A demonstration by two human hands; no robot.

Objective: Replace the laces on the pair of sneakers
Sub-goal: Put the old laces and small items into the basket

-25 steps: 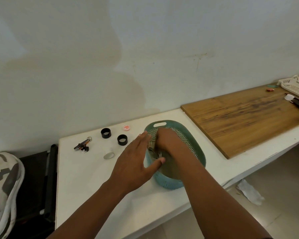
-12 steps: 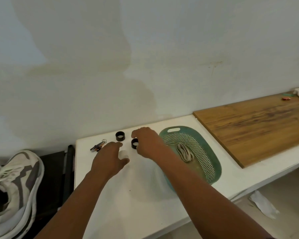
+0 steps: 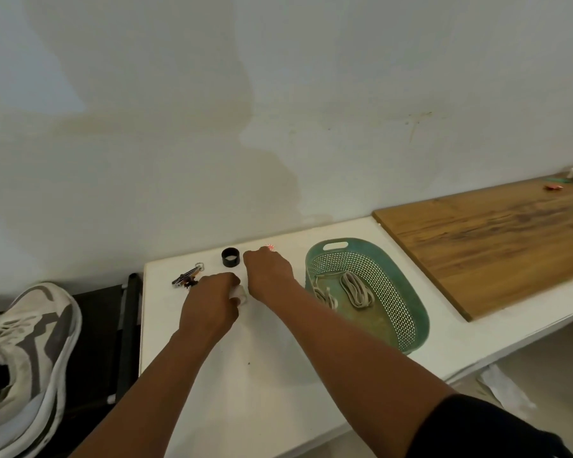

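A grey and white sneaker lies at the far left on a dark stand, beside the white table. Two bundled beige laces lie inside the green perforated basket. My left hand curls its fingers round a small white cap on the table. Just right of it, my right hand bends its fingers down over a black ring, which it hides.
Another black ring stands behind my hands, with a bunch of keys to its left and a small red-and-white disc at my right fingertips. A wooden board covers the table's right part.
My hands left the basket and moved left to the small items. The left hand closed on the white cap, and the right hand came down over the nearer black ring. The view shifted left.
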